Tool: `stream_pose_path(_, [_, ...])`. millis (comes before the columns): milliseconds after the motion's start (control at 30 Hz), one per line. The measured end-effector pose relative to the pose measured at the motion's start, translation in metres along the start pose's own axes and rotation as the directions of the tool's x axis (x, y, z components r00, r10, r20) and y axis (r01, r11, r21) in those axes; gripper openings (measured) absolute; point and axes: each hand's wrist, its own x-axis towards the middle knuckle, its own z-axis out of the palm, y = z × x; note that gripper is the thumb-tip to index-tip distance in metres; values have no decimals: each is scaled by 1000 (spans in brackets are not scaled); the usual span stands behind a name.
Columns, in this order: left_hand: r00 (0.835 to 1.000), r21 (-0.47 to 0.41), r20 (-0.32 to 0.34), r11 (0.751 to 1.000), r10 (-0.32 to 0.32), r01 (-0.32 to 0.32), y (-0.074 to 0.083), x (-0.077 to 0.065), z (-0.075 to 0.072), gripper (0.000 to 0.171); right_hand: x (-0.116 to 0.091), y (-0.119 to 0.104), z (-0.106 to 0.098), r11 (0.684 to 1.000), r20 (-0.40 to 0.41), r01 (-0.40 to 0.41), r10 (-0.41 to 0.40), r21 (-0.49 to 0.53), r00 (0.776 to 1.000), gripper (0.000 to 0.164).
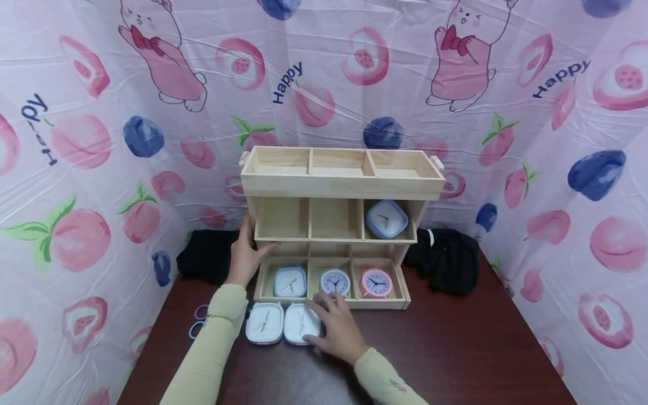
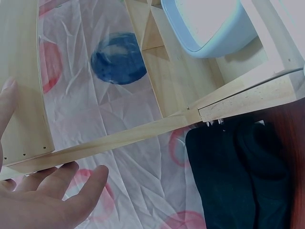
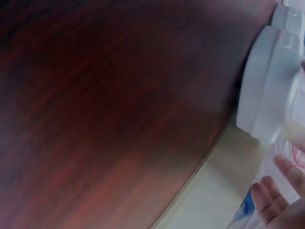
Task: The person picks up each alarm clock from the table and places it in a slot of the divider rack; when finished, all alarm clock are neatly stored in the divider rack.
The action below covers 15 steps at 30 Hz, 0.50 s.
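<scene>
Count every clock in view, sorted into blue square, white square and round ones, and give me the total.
Blue square clocks: 2
White square clocks: 2
Round clocks: 2
Total: 6

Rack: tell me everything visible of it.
The rack is pale, apparently wood, and stands upright on the dark table. It has three tiers, each split into three bays, and a knob at each top end. The middle tier's right bay holds a blue clock; the bottom tier holds, left to right, another blue clock, a pale round clock and a pink clock. The left hand holds its left side. Whether the right hand touches its front is unclear.
</scene>
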Motion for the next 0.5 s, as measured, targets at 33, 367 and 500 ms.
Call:
stream_pose_path(33, [1000,0,0,1000,0,0,0,0,0,115,1,0,2,1000,4,13,-13,-7,1000,86])
stream_pose_path(367, [1000,-3,1,1000,6,-6,0,0,0,116,1,-7,12,998,66,59,-58,-19,996,87])
stream_pose_path(500, [1000,-3,-1,1000,3,-3,0,-1,0,116,-2,-7,15,997,39,66,-65,-27,997,82])
